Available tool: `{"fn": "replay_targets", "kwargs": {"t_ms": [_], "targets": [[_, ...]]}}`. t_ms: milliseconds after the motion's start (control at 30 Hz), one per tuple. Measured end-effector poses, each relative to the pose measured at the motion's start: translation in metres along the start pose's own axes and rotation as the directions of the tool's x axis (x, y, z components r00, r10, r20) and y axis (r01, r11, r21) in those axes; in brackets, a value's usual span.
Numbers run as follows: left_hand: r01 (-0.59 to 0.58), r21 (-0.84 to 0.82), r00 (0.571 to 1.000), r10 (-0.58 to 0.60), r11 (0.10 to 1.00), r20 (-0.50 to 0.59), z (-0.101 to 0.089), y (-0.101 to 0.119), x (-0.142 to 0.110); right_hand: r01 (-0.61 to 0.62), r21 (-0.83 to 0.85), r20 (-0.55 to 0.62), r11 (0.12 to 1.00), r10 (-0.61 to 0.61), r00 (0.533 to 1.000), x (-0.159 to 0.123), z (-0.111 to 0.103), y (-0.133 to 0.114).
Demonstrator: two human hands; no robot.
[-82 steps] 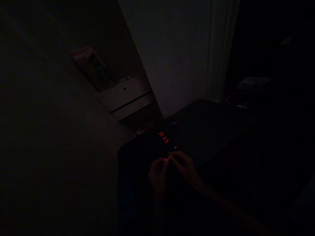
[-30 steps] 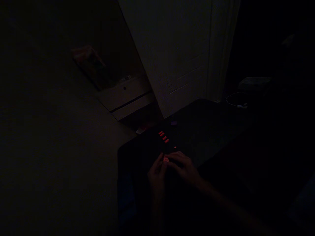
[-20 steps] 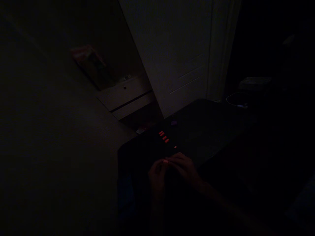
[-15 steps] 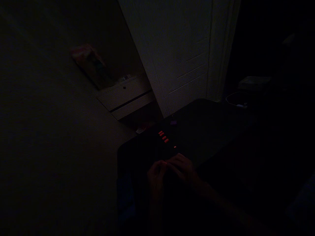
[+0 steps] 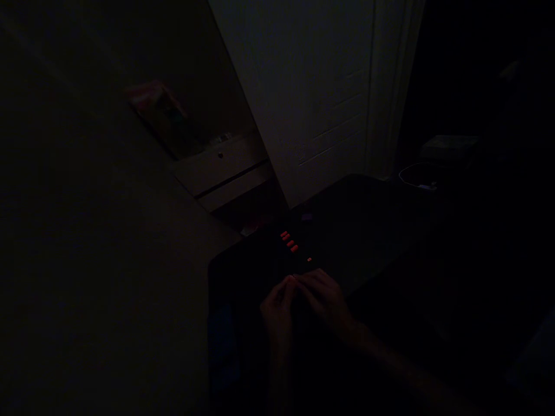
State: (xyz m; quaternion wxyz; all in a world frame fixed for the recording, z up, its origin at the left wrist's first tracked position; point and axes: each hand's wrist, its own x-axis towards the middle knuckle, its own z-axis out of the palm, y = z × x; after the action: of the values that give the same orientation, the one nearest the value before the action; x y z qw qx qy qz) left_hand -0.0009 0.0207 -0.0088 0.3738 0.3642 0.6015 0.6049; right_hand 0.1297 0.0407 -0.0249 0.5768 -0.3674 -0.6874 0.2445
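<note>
At the near side of a dark, round-cornered bench (image 5: 368, 225), in very low light, here are the two bare hands, fingertips meeting! The left hand (image 5: 277, 306) comes in from the near edge, thumb and fingers pinched together; the right hand (image 5: 323, 293) reaches across from the right, its fingers stretched out to the same spot. And between them, there it is: a small pinkish-red piece (image 5: 292, 278), gripped by both sets of fingertips and mostly hidden, its shape too dim to call.

Just beyond, on the bench, a slanting row of four short red-orange cylinders (image 5: 290, 244), the two far ones close together, the two near ones just beside each other. Right of that row, nearer the right hand, sits a tiny pale-orange piece (image 5: 309, 259), alone. Farther back, close to the far edge, a small purple block (image 5: 307, 218).

Over on the far right, a thin white cable (image 5: 427, 186) curls below a pale, flat box (image 5: 450, 143). Behind the bench leans a large pale panel with horizontal grooves (image 5: 321, 86), tilted in view, and to its left a pale drawer unit with a dark round knob (image 5: 221, 167), a red-and-green packet (image 5: 151, 101) showing above it.
</note>
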Motion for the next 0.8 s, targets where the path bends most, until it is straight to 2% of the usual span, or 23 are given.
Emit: {"fn": "replay_targets", "kwargs": {"t_ms": [133,267,333,467,600,800], "targets": [[0.034,-0.023,0.999,-0.033,0.999,0.041,-0.002,-0.001,0.0,0.057,0.037,0.061,0.998,-0.059,0.996,-0.001,-0.003,0.003],[0.037,-0.043,0.993,-0.032,0.998,0.111,-0.003,0.002,0.0,0.032,0.069,0.015,0.997,-0.034,0.999,-0.002,-0.001,0.009],[0.034,-0.035,0.991,-0.029,0.999,0.13,-0.004,0.003,-0.001,0.025,0.086,0.029,0.996,-0.028,0.999,-0.004,0.0,0.01],[0.063,-0.069,0.995,-0.057,0.996,0.087,-0.005,0.001,-0.001,0.031,0.115,0.1,0.993,-0.043,0.994,-0.004,-0.002,0.005],[0.105,-0.165,0.993,-0.096,0.981,0.061,-0.003,0.0,-0.003,0.029,0.132,0.113,0.991,-0.044,0.993,-0.001,-0.005,-0.001],[0.159,-0.196,0.984,-0.138,0.968,0.116,0.002,0.007,-0.005,-0.005,0.107,0.084,0.994,-0.005,0.996,-0.001,-0.005,0.0]]}}
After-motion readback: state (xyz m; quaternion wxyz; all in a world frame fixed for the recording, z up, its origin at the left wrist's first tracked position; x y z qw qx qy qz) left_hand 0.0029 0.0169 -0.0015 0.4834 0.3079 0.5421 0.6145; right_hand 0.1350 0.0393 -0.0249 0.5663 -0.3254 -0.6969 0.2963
